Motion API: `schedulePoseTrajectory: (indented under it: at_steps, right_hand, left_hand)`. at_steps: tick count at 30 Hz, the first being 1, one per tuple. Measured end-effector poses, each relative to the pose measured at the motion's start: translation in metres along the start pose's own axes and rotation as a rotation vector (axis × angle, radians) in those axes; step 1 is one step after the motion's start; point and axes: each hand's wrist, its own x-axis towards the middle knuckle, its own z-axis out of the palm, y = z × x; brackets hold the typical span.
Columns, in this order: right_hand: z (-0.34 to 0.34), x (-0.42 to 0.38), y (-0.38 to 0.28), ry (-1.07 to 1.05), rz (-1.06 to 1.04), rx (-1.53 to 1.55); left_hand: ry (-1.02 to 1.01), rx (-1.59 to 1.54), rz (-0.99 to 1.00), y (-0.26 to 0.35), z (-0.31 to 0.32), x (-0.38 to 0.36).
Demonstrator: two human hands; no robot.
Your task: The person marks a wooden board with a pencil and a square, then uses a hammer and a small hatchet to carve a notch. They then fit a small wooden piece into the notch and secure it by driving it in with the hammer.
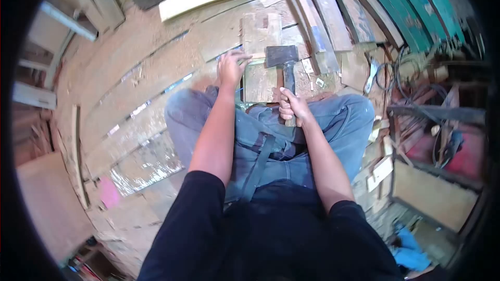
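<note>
Well, the left hand (230,68) is bringing its thumb and fingertips together on the near end of a pale strip (258,55), pinching it lightly by the look of it, though the small gap between the fingers is hiding how firmly. For good work here, those fingers would best be steadying the strip flat against the board (260,84) while sitting well back from the mallet (282,56). Further right, the right hand (294,107) is clenching the mallet's handle with closed fingers, and it would do best to be guiding short, controlled strokes with the striking face meeting the work squarely. The board should be lying flat and not rocking, and the eyes should be following the strip rather than the handle.

As for where things are lying, the strip is extending rightward from the left fingertips toward the mallet's head, over the board; whether it is touching the head, I cannot tell. The board is lying just in front of the crossed legs (333,119), below and right of the left hand's pinch. The mallet's head is sitting beyond the right fist, and the handle's butt is poking out on the body side.
</note>
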Motion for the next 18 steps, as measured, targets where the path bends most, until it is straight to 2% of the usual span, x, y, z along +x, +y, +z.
schedulePoseTrajectory:
  at_steps: [3, 4, 5, 7, 12, 18]
  right_hand:
    - [0.023, -0.008, 0.008, 0.216, -0.171, -0.273]
    - [0.022, 0.001, 0.018, 0.284, -0.316, -0.449]
    - [0.019, 0.016, 0.031, 0.346, -0.522, -0.763]
    - [0.035, 0.010, 0.034, 0.463, -0.533, -1.012]
    - [0.039, -0.003, 0.031, 0.430, -0.372, -0.947]
    - [0.038, 0.000, 0.031, 0.408, -0.392, -0.861]
  left_hand:
    - [-0.001, 0.055, 0.042, -0.005, 0.007, 0.002]
    - [-0.008, 0.058, 0.068, -0.007, 0.007, 0.003]
    - [-0.019, 0.062, 0.092, -0.010, 0.007, 0.004]
    - [-0.026, 0.048, 0.107, -0.007, 0.004, 0.005]
    - [0.000, 0.048, 0.118, -0.016, 0.008, 0.002]
    - [-0.016, 0.127, 0.156, -0.011, 0.003, 0.005]
